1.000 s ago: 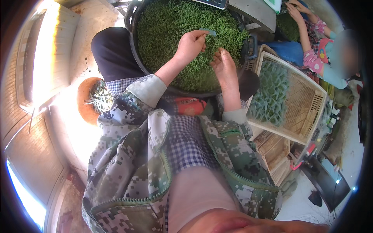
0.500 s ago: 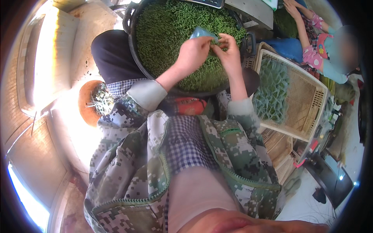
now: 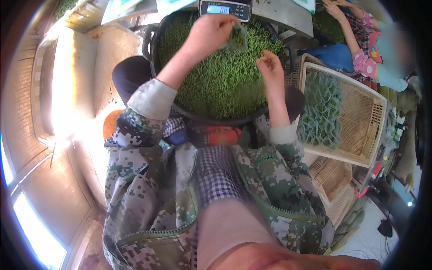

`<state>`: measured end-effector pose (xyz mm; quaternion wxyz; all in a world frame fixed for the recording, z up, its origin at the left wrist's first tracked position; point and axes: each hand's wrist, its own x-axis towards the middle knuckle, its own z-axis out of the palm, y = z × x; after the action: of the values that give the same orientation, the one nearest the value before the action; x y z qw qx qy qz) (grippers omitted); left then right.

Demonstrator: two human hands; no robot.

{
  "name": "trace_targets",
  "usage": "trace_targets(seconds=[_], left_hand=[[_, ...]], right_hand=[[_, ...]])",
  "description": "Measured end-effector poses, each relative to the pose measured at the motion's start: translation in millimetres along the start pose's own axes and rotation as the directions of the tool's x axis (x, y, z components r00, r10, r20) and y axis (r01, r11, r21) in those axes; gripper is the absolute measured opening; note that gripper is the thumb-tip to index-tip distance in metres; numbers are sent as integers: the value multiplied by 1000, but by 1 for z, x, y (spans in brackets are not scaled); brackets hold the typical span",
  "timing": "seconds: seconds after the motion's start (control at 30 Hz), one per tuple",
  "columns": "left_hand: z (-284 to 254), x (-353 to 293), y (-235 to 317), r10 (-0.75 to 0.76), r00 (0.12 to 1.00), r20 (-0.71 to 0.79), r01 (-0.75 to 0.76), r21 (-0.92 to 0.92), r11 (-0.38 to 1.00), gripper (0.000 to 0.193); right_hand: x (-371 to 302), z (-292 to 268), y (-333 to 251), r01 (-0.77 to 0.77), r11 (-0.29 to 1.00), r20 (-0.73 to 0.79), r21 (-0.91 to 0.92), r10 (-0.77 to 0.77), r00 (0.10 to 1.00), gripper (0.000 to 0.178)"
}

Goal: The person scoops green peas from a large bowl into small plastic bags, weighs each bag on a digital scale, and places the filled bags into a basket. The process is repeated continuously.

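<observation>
My left hand [image 3: 210, 35] is above the far side of a black tub [image 3: 155, 58], its fingers pinched on the top of a small clear plastic bag [image 3: 238, 39]. Some green bits show inside the bag. Small round green berries [image 3: 216, 85] fill the tub, which sits between my knees. Over the tub's right part is my right hand [image 3: 271, 67], its fingers loosely curled and a little apart, with nothing visible in them. Just beyond my left hand, a digital scale [image 3: 225, 10] with a lit display stands at the tub's far edge.
On the right, a cream plastic crate [image 3: 380, 130] holds rows of filled clear bags [image 3: 320, 110]; another crate [image 3: 330, 175] lies below it. A metal table [image 3: 288, 18] runs behind the tub. At the far right, another person [image 3: 364, 58] works over more green berries. An orange bowl [image 3: 109, 123] is at left.
My hands have parted. My left hand has carried the bag away toward the scale, while my right hand has let go and dropped back slightly. More of the table and scale shows.
</observation>
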<state>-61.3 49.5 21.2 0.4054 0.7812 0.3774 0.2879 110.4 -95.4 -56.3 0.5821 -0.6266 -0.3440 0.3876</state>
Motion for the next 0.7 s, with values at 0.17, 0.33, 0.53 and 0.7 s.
trace_targets(seconds=[0.17,0.33,0.53,0.7], left_hand=[[-46,85,43,394,917,-58,-345,380,858,18],[-12,110,1,260,963,73,-259,525,811,22],[105,24,-48,14,915,402,-184,388,903,16],[166,10,-65,47,965,258,-161,442,883,13]], right_hand=[[-13,-2,3,-27,999,4,26,27,1000,34],[-10,-30,27,-81,997,-101,7,81,992,28],[-9,-46,17,-96,995,-188,-37,88,978,23],[-13,-41,25,-53,999,-131,-13,51,990,22]])
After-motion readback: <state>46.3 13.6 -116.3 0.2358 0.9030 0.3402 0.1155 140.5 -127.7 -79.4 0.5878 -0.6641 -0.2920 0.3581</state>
